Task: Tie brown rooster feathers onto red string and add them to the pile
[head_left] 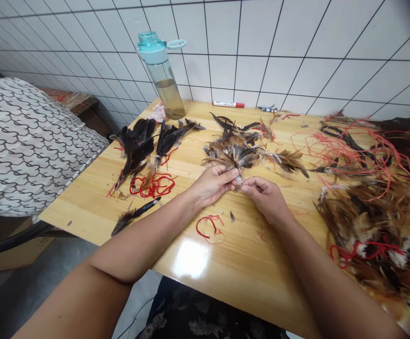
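My left hand [214,182] is closed around the quill ends of a fanned bunch of brown and black feathers [236,150] that lies on the wooden table [233,254]. My right hand [266,195] sits just to its right, fingers curled and pinched at the same quill ends. A loose red thread [209,225] lies on the table just below my hands. To the left rest bundles of black feathers [143,141] and a coil of red thread [153,184].
A large heap of brown feathers tangled with red thread [378,207] fills the right side. A teal-capped water bottle [162,75] and a red marker [228,104] stand near the tiled wall. A patterned cushion [24,146] lies left of the table. A single black feather [134,215] lies near the front-left edge.
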The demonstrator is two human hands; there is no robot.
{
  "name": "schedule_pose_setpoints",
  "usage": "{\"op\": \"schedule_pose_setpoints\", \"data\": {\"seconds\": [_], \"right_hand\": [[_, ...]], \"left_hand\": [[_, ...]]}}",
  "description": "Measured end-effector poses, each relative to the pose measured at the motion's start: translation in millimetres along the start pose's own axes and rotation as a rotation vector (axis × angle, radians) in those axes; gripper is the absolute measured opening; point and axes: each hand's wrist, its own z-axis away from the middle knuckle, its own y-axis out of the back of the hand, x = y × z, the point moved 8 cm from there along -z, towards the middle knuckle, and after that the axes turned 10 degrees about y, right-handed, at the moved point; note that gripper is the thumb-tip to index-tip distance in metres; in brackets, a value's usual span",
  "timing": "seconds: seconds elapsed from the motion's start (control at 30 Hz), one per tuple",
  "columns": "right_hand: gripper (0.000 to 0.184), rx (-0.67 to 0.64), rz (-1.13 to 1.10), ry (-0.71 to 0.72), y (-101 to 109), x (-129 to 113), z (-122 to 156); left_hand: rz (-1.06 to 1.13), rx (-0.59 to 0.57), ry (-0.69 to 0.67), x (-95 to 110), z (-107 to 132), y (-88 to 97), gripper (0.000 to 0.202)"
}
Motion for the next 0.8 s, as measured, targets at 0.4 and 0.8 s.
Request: {"op": "schedule_pose_setpoints", "data": {"seconds": [0.4,0.8], "right_hand": [[0.019,-0.009,-0.033,0.005,-3.0,-0.6,-1.1],[0.020,-0.035,0.015,0.032,-4.8,-4.6,-0.8]], "left_hand": [[-0.005,-0.036,0.036,-4.8,0.6,-5.3,0.036],[-0.033,-0.045,0.017,-5.5,-0.3,-6.6,0.037]]}}
